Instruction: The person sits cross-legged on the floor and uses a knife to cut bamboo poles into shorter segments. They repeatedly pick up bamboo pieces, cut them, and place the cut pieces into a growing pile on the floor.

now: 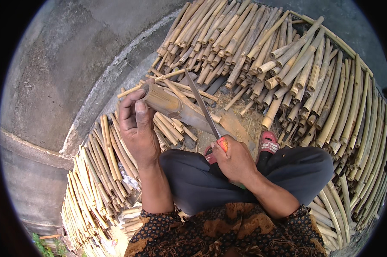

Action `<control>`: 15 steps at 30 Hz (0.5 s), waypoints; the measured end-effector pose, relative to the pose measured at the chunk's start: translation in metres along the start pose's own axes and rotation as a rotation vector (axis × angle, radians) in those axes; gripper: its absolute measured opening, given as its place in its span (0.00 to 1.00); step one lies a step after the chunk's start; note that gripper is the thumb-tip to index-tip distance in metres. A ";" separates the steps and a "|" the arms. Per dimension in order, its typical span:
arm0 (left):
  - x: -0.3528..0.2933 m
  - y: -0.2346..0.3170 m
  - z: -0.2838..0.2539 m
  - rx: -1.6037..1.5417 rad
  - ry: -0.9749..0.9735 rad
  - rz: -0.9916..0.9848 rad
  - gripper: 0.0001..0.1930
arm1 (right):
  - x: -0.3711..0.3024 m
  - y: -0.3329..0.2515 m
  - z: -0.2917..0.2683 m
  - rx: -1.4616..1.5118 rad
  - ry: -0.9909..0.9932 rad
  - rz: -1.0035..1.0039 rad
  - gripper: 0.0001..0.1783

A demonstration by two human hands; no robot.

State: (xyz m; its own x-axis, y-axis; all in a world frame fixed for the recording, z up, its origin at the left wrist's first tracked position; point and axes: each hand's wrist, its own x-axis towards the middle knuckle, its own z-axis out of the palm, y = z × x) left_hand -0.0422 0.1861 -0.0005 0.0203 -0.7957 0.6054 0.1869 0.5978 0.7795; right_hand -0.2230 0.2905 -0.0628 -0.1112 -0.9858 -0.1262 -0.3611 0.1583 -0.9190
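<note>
My left hand (138, 126) grips the hollow end of a thick bamboo piece (162, 103), thumb on the near side and fingers behind the end. The piece slants down to the right, past a ring-like node. My right hand (237, 160) is closed round the red-orange handle (222, 144) of a long, narrow blade (202, 103). The blade points up and left, crossing over the bamboo; whether it has teeth, or touches the bamboo, I cannot tell. Its tip is near a thin bamboo stick (171, 75).
Stacked bamboo poles (232, 34) curve round the far side and right. More cut bamboo lengths (88, 184) lie at the left. Sawdust (238, 124) covers ground beyond my crossed legs (287, 169). A red shoe (268, 142) shows there. A grey concrete wall (64, 64) borders the left.
</note>
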 end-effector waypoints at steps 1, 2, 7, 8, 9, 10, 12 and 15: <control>0.001 -0.001 0.002 0.073 0.022 0.028 0.14 | 0.003 0.005 0.002 0.047 0.012 -0.116 0.19; 0.002 -0.001 0.004 0.147 0.042 0.049 0.15 | 0.004 0.009 0.004 0.059 0.031 -0.156 0.19; 0.022 -0.003 0.006 0.219 0.164 0.023 0.17 | -0.001 0.009 0.018 0.091 0.032 -0.312 0.18; 0.026 -0.003 0.003 0.203 0.147 0.060 0.16 | 0.003 0.011 0.024 0.064 0.062 -0.342 0.17; 0.029 -0.003 0.000 0.145 0.119 0.107 0.15 | 0.009 0.016 0.030 0.060 0.125 -0.431 0.16; 0.031 -0.007 -0.002 0.166 0.122 0.125 0.15 | 0.018 0.026 0.036 0.089 0.128 -0.420 0.15; 0.035 -0.018 -0.008 0.215 0.095 0.028 0.16 | 0.040 0.060 0.048 0.005 0.117 -0.247 0.17; 0.037 -0.040 -0.019 0.181 0.091 -0.012 0.20 | 0.067 0.134 0.064 -0.127 0.145 -0.005 0.19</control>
State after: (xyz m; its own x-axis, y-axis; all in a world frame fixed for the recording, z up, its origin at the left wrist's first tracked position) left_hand -0.0297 0.1308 -0.0121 0.1089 -0.8034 0.5854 0.0080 0.5896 0.8077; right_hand -0.2196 0.2416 -0.2181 -0.2383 -0.9694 -0.0583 -0.4751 0.1688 -0.8636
